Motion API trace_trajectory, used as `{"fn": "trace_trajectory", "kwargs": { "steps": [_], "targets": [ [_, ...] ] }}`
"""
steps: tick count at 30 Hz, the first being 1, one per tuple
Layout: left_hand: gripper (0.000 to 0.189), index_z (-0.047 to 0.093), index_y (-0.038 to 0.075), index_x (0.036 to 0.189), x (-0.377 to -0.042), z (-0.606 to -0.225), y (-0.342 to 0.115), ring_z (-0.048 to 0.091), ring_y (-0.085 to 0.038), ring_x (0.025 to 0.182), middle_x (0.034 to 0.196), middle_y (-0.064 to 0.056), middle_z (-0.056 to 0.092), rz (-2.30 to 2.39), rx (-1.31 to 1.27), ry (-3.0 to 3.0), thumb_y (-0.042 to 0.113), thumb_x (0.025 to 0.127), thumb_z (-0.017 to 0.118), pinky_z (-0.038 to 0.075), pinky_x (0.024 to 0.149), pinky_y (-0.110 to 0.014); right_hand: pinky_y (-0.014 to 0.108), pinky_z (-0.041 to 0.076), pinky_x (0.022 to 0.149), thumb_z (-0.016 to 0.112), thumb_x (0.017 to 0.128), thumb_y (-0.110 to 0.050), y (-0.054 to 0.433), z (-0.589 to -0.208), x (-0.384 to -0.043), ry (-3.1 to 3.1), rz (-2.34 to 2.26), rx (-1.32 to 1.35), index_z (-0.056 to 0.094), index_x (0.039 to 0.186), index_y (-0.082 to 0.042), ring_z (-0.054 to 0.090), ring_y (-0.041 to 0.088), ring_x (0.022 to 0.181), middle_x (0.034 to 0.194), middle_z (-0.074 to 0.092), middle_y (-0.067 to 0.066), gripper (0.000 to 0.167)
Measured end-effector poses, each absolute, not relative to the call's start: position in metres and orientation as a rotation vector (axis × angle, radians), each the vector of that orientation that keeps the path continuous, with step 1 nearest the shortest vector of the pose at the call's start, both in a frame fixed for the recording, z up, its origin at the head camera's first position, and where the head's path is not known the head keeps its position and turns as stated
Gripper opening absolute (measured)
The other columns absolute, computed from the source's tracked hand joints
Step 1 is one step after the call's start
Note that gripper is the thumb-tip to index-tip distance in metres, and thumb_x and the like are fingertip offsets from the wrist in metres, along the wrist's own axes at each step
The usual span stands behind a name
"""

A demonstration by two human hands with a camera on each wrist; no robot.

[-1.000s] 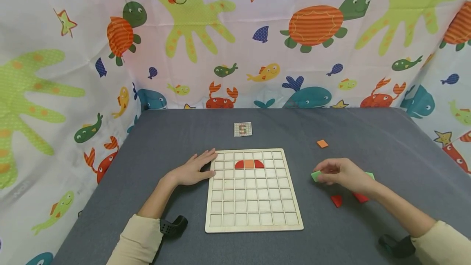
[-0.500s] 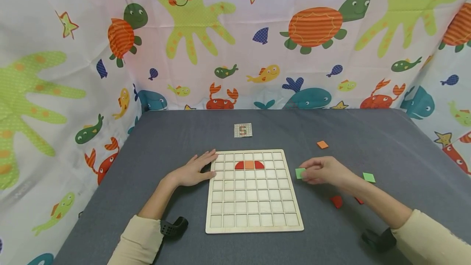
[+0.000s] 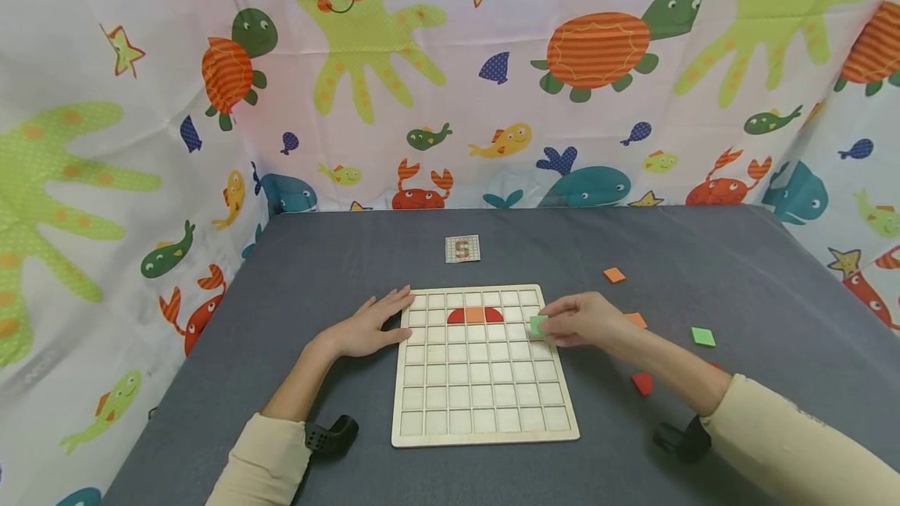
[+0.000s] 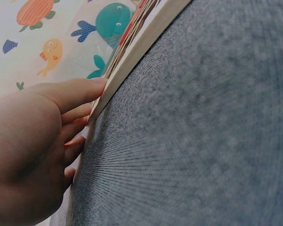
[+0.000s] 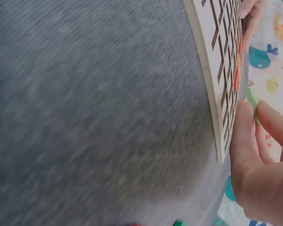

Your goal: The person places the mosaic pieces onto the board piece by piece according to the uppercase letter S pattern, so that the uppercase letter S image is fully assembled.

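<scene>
A wooden grid board (image 3: 485, 397) lies on the grey table. In one of its upper rows, an orange square tile (image 3: 474, 315) sits between two red rounded tiles, one on the left (image 3: 456, 316) and one on the right (image 3: 494, 315). My right hand (image 3: 587, 320) pinches a green square tile (image 3: 537, 324) between thumb and fingers, over the board's right edge in the head view. The right wrist view shows that green tile edge-on. My left hand (image 3: 369, 325) rests at the board's upper left edge, fingers extended; its thumb touches the rim in the left wrist view.
Behind the board lies a small card (image 3: 462, 249) with an S-shaped pattern. Loose tiles lie on the right: an orange one (image 3: 614, 276), another orange one (image 3: 636, 319) partly behind the forearm, a green one (image 3: 702, 336) and a red one (image 3: 642, 383). A patterned curtain stands behind.
My right hand has carried the green tile leftward from among the loose tiles to the board's right edge. The left hand has stayed in place on the board.
</scene>
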State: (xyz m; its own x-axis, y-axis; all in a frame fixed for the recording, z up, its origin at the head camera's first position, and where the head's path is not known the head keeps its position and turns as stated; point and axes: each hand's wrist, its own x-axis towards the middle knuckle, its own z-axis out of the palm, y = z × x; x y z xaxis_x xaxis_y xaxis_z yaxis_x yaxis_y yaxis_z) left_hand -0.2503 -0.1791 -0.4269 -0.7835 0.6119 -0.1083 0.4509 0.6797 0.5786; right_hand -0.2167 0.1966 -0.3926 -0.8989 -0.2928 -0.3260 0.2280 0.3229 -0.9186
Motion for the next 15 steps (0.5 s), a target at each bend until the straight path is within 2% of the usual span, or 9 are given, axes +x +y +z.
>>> {"fn": "trace_trajectory", "kwargs": {
  "steps": [15],
  "targets": [
    [0.067, 0.025, 0.001, 0.15, -0.249, -0.425, -0.179, 0.009, -0.032, 0.143, 0.156, -0.015, 0.017, 0.796, 0.849, 2.593, 0.029, 0.098, 0.056, 0.002, 0.111, -0.056, 0.031, 0.055, 0.074, 0.072, 0.085, -0.008, 0.157, -0.393, -0.227, 2.17, -1.574, -0.011, 0.065, 0.113, 0.006, 0.067, 0.017, 0.08, 0.099, 0.067, 0.01, 0.032]
  ]
}}
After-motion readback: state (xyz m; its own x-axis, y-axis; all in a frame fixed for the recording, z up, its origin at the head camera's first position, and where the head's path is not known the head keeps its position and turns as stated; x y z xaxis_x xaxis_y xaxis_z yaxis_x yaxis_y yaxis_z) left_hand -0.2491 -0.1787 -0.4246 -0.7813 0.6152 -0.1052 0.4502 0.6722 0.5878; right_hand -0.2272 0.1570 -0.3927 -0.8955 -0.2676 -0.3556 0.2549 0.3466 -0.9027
